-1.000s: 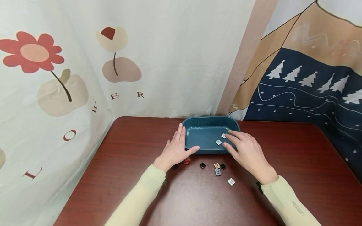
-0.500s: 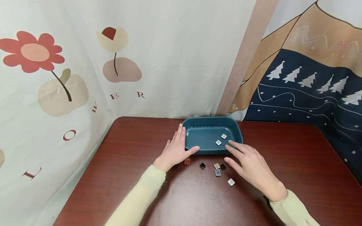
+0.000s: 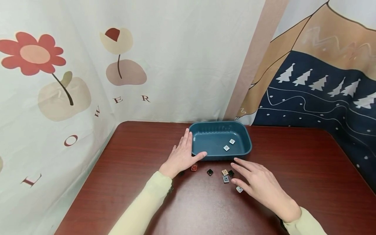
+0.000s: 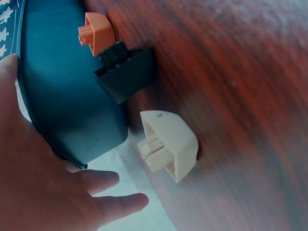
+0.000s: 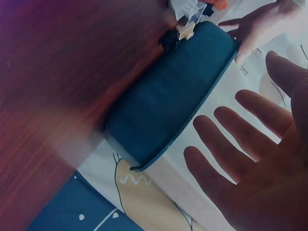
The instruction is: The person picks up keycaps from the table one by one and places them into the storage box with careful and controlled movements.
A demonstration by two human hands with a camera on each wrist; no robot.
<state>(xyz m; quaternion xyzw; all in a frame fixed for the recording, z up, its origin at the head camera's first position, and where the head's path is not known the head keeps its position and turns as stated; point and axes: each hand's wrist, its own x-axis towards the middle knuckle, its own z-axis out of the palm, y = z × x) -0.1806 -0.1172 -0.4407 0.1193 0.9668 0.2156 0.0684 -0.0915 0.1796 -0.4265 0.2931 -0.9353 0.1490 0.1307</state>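
Observation:
Two white keycaps (image 3: 229, 145) lie inside the blue rectangular tray (image 3: 221, 157). My left hand (image 3: 183, 153) rests against the tray's left side, fingers straight and thumb along the front rim. In front of the tray several keycaps lie on the table: an orange keycap (image 3: 194, 168), a black keycap (image 3: 210, 172), a beige keycap (image 3: 225, 172) touching another black keycap (image 3: 231, 173), and a grey-blue keycap (image 3: 225, 179). Over the table at their right hovers my right hand (image 3: 261, 184), fingers spread and holding nothing. Its thumb partly covers a white keycap (image 3: 239, 189).
The dark red wooden table (image 3: 141, 143) meets a printed curtain (image 3: 176, 65) just behind the tray. In the left wrist view a cream keycap (image 4: 175, 142) lies near the left hand, stem side showing.
My right hand has drawn back from over the tray toward the front, to beside the loose keycaps. The tray's right rim has come into view. My left hand has stayed put.

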